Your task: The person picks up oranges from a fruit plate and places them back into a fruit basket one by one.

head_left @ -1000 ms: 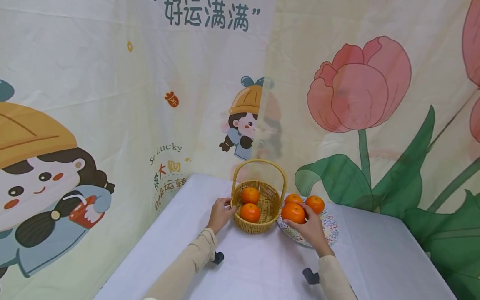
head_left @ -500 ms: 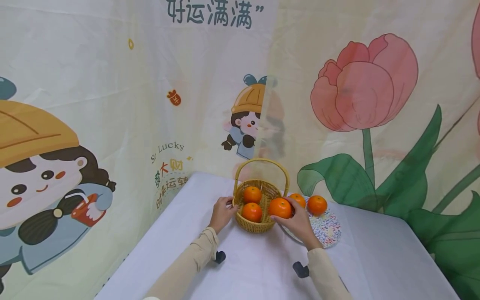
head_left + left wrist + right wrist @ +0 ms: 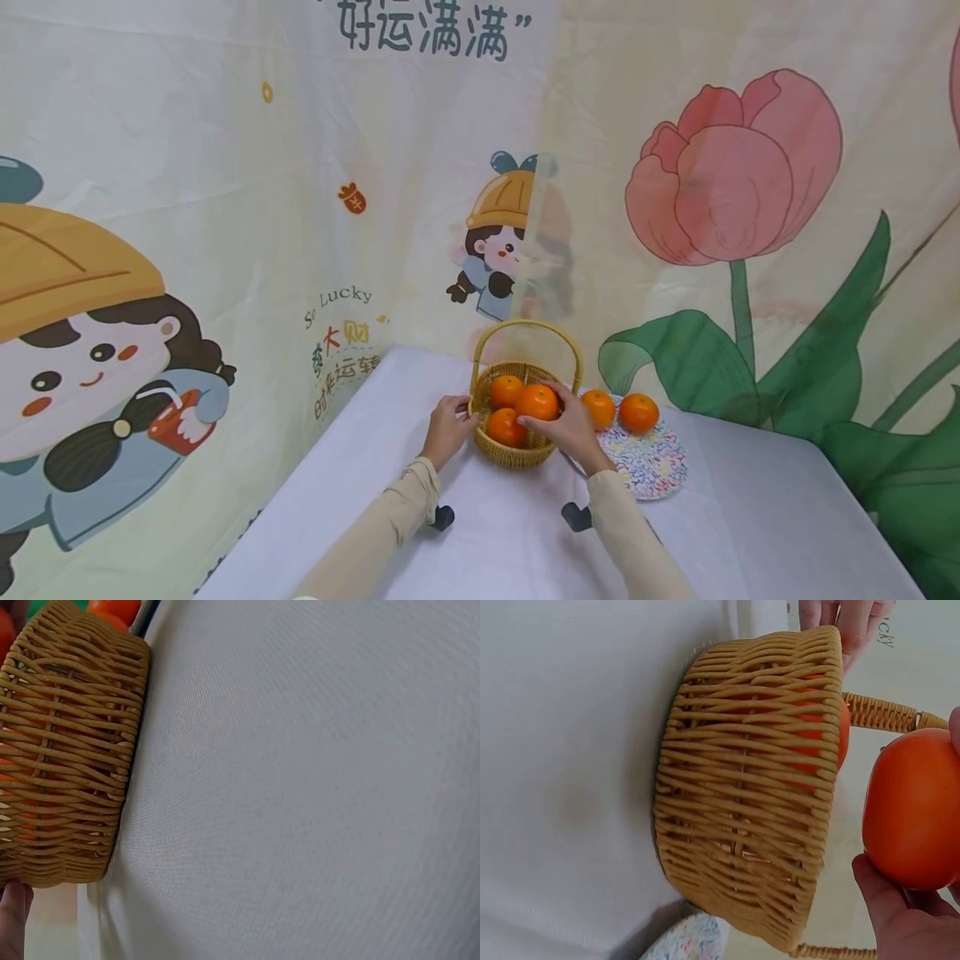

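A wicker basket (image 3: 513, 452) with a tall arched handle stands on the table, two oranges (image 3: 506, 427) lying inside it. At its left rim my left hand (image 3: 447, 433) pinches the edge, thumb outside; the left wrist view shows the thumb (image 3: 11, 922) against the weave. My right hand (image 3: 567, 427) holds another orange (image 3: 537, 403) between thumb and fingers, over the basket's opening. Seen from the right wrist, this held orange (image 3: 915, 810) is above the rim and apart from the wicker. The right hand partly covers the basket's right side.
Right of the basket lies a speckled plate (image 3: 652, 471) bearing two more oranges (image 3: 638, 414), near the basket's wall. A white cloth (image 3: 495, 533) covers the table. Printed curtains (image 3: 420, 208) hang close behind the table's back edge.
My right hand has carried the orange left, from above the plate to over the basket. The left hand has stayed at the basket's rim. The view has shifted slightly.
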The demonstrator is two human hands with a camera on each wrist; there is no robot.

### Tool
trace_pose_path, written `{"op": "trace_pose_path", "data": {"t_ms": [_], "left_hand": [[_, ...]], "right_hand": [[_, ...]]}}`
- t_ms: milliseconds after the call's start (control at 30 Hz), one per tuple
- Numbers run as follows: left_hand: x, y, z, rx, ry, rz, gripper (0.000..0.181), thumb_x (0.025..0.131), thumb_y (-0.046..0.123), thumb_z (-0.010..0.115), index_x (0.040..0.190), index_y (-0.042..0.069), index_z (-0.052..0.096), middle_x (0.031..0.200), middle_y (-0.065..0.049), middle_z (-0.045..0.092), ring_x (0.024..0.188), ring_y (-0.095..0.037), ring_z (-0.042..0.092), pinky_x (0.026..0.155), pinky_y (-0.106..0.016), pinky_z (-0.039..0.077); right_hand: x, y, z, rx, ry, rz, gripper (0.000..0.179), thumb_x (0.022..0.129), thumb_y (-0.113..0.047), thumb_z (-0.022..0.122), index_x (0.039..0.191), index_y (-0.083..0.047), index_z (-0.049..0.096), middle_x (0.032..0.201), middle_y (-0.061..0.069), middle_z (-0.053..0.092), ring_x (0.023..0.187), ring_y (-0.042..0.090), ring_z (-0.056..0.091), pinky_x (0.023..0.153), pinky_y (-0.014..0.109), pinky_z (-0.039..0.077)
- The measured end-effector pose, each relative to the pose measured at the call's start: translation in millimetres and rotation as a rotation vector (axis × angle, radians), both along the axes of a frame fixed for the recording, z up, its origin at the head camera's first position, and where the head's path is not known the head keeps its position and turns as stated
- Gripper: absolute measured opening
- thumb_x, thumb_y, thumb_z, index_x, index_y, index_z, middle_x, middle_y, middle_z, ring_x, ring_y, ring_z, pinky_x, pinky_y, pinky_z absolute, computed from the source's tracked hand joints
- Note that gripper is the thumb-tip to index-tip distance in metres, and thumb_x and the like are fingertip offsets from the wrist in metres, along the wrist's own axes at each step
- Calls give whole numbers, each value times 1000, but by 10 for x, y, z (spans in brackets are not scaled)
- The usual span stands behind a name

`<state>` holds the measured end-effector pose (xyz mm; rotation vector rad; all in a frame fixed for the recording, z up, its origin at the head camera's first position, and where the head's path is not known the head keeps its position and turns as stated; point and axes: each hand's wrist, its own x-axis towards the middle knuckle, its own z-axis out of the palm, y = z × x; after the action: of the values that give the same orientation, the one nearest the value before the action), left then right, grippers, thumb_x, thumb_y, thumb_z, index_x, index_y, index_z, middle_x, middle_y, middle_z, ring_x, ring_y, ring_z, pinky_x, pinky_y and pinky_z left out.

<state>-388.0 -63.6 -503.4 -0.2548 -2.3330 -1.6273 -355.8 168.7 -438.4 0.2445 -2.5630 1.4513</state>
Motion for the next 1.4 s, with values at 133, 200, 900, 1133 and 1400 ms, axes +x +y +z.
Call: {"op": "trace_pose_path", "data": {"t_ms": [133, 200, 900, 1133, 1400], "left_hand": [[5, -2, -10, 0, 1, -8, 36, 86, 4, 70, 118, -10, 62, 113, -21, 55, 107, -32, 61, 90, -33, 56], [7, -3, -12, 1, 0, -10, 36, 86, 4, 71, 118, -10, 62, 113, -21, 55, 107, -32, 62, 89, -33, 56], [-23, -5, -63, 30, 65, -19, 37, 85, 2, 70, 117, -14, 60, 111, -24, 55, 106, -35, 62, 90, -39, 56], [-17, -3, -61, 28, 72, -21, 37, 85, 3, 70, 117, -14, 61, 111, -23, 55, 106, -35, 62, 90, -36, 55], [-24, -1, -54, 29, 59, -24, 36, 86, 3, 70, 117, -13, 61, 112, -24, 55, 107, -34, 62, 90, -34, 55]], "right_hand": [[-94, -68, -27, -3, 3, 12, 84, 69, -47, 86, 139, -18, 50, 131, 4, 55, 112, 27, 56, 96, 49, 51], [-134, -96, -26, -2, 18, 19, 86, 69, -47, 86, 140, -15, 50, 131, 4, 56, 111, 28, 56, 96, 49, 51], [-361, -190, -56, 23, 14, -159, 80, 74, -40, 84, 138, -9, 47, 128, 13, 56, 111, 33, 56, 96, 50, 50], [-389, -199, -97, 90, 67, -193, 76, 77, -37, 82, 136, -4, 48, 126, 15, 57, 110, 34, 57, 97, 50, 50], [-429, -232, -161, 148, 34, -232, 77, 77, -33, 82, 137, -2, 44, 125, 18, 55, 111, 35, 54, 98, 53, 49]]}}
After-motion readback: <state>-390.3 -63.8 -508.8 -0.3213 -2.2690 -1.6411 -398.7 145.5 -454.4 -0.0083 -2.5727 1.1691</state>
